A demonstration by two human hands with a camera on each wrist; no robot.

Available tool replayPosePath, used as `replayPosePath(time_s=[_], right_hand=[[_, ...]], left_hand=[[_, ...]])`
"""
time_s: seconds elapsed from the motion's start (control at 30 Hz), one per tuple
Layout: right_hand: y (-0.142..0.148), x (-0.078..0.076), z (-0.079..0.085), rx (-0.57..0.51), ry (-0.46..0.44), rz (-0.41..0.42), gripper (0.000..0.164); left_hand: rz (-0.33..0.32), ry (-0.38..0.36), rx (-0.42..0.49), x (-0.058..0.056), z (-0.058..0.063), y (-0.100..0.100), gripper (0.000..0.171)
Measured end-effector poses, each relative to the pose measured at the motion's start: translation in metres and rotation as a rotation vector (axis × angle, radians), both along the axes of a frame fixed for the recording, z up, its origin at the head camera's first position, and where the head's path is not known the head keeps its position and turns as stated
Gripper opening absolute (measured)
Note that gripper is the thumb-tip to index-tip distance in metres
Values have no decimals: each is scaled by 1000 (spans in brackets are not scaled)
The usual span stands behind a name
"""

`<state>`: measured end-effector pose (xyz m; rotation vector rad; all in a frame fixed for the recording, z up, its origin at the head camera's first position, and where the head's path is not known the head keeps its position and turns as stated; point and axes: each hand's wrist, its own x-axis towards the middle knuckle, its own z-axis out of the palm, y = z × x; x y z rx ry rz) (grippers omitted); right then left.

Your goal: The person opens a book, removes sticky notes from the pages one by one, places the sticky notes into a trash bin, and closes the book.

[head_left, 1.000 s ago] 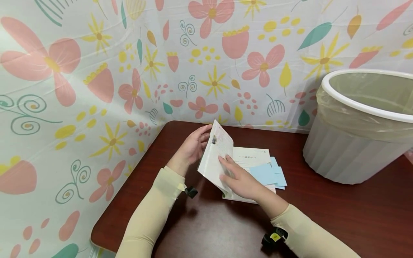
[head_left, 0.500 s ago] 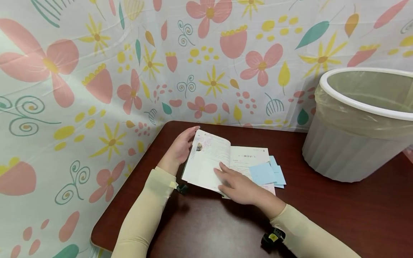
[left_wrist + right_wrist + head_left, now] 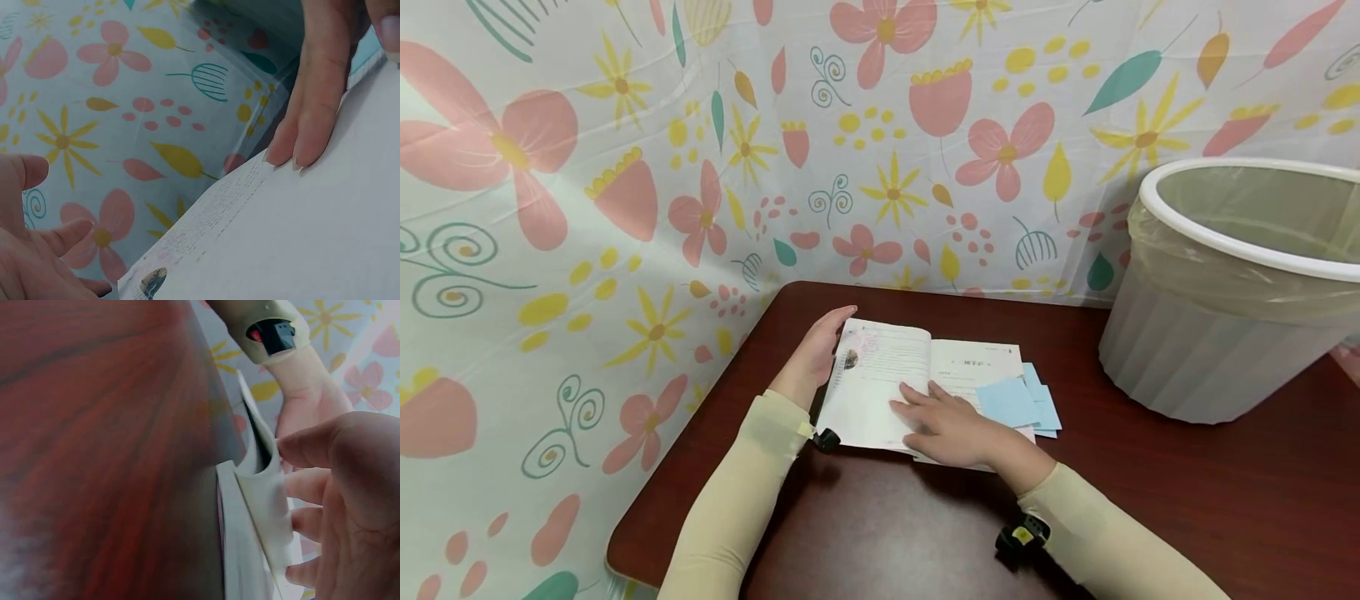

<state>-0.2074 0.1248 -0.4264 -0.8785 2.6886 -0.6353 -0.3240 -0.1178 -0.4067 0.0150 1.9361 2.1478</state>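
An open book (image 3: 880, 387) with printed pages lies on the table, its left-hand page showing a small round picture near the top. My left hand (image 3: 812, 354) is at that page's outer edge, fingers straight and thumb apart; in the left wrist view the same hand (image 3: 40, 250) is spread beside the page corner. My right hand (image 3: 951, 429) lies across the middle of the book, its fingertips on the paper near the fold. Light blue paper slips (image 3: 1009, 402) lie on the right-hand page and stick out past its edge. In the right wrist view the pages (image 3: 259, 487) curve up beneath the right fingers.
A grey waste bin (image 3: 1195, 350) with a white rim and a clear liner stands at the right on the dark red-brown table (image 3: 880, 525). A flowered cloth (image 3: 775, 167) hangs behind the table and along its left side.
The left-hand leaves, raised steeply a second ago, have come down to the left and now lie nearly flat. My left hand moved left with them; my right hand stayed on the book.
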Motion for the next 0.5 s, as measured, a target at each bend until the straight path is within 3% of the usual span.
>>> replayPosePath(time_s=[0.23,0.5], right_hand=[[-7,-4,5,102,-69,-39,55],[-15,-6,10,179,-65,-50,52]], left_hand=[[-22,-22,-86,-3,-10,-1,53],[-45,-39,-195,-5,-16,-3,61]])
